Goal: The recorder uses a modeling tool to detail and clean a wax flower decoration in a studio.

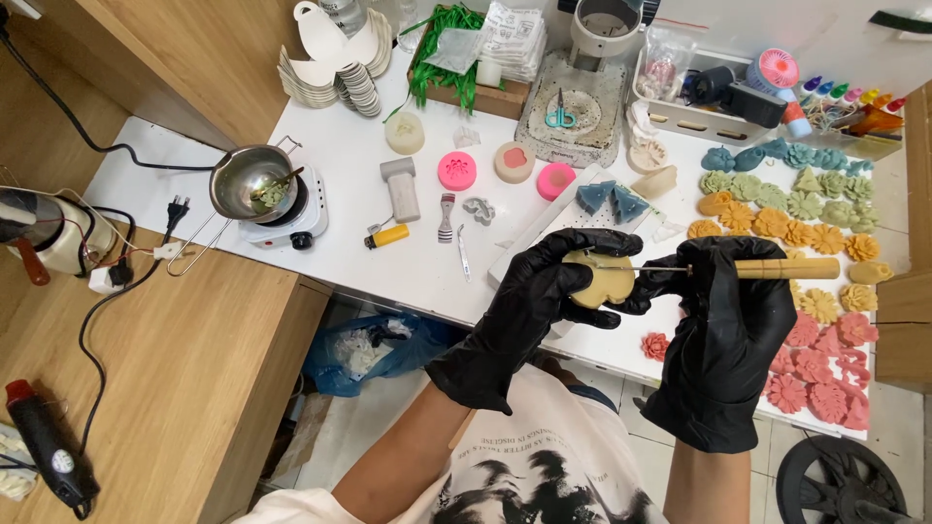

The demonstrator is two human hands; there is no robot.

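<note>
My left hand (529, 311), in a black glove, holds a pale cream, heart-like wax piece (599, 279) above the front edge of the white table (340, 165). My right hand (728, 340), also gloved in black, grips a wooden-handled needle tool (777, 269). The tool's thin metal tip touches the top of the wax piece. Both hands are close together, just in front of my chest.
Rows of blue, green, orange, yellow and pink wax flowers (806, 209) cover the table's right side. A small pot on a white hotplate (262, 189) stands at the left, with a yellow lighter (387, 236), pink moulds (457, 171) and scissors (559, 114) behind. A wooden cabinet (175, 369) sits lower left.
</note>
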